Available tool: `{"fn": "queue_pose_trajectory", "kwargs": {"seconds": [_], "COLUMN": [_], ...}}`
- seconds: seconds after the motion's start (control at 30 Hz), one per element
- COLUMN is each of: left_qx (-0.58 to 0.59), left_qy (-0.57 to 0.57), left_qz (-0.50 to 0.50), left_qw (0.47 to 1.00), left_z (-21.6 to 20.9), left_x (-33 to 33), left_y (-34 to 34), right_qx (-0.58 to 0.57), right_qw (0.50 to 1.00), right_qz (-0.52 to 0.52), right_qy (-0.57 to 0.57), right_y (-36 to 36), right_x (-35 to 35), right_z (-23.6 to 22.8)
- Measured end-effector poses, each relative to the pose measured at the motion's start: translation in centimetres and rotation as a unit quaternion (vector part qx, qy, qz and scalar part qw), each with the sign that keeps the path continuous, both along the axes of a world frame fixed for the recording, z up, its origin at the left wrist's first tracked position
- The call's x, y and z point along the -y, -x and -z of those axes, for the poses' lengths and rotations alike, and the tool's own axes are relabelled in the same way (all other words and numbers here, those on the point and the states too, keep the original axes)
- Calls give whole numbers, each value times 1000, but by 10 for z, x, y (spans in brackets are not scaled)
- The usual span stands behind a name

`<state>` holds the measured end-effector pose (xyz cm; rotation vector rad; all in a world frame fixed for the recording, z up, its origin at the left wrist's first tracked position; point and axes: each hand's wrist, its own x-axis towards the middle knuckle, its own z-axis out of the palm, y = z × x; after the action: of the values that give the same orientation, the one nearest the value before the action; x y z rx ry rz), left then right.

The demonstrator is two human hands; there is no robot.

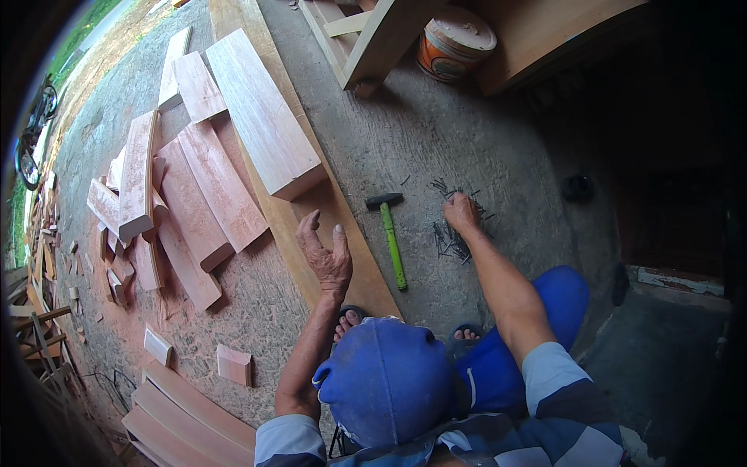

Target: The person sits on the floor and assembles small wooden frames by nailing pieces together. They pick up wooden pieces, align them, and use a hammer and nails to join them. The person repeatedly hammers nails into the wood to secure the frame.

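My left hand (325, 254) is raised above a long flat board (354, 233), its fingers and thumb spread with nothing between them. Just beyond those fingertips lies a thick pale wooden block (268, 117), resting along the board. My right hand (462, 212) reaches down into loose dark nails (450, 240) scattered on the concrete. Its fingers are pinched together; whatever they hold, if anything, is hidden. Between my two hands a hammer (391, 241) with a bright green handle and dark head lies on the floor.
Cut wooden pieces (183, 187) are heaped on the left, with curved planks (183, 416) at the lower left. A wooden frame (373, 47) stands at the far side beside a white and orange bucket (455, 43). My sandalled feet (467, 333) flank the hammer's near end.
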<state>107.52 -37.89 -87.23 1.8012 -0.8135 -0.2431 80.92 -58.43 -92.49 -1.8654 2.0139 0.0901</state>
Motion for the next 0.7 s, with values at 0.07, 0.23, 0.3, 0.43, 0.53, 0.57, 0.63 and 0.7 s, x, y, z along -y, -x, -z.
{"fn": "queue_pose_trajectory", "kwargs": {"seconds": [0.07, 0.23, 0.3, 0.43, 0.53, 0.57, 0.63, 0.7], "left_qx": [-29, -70, -91, -146, -234, -280, -324, -362], "left_qy": [-10, -29, -45, -50, -25, -13, 23, 47], "left_qz": [7, 59, 76, 90, 109, 111, 109, 128], "left_qw": [999, 995, 992, 984, 966, 954, 939, 922], "left_z": [0, 10, 12, 14, 10, 11, 4, -5], "left_x": [-7, -21, -27, -30, -14, -9, 3, 21], "left_y": [14, 39, 45, 57, 54, 50, 30, 18], "right_qx": [69, 116, 119, 75, 280, 400, 607, 600], "right_qw": [998, 993, 991, 997, 958, 907, 743, 756], "right_qz": [-14, -28, 26, -36, 7, 28, 75, 42], "right_qy": [2, -17, -57, -2, -55, -126, -273, -258], "right_y": [2, 3, 1, 1, -4, -15, -53, -78], "right_x": [4, 6, 6, 4, 16, 16, 5, -6], "right_z": [-7, -5, 0, 17, 13, 6, -28, -59]}}
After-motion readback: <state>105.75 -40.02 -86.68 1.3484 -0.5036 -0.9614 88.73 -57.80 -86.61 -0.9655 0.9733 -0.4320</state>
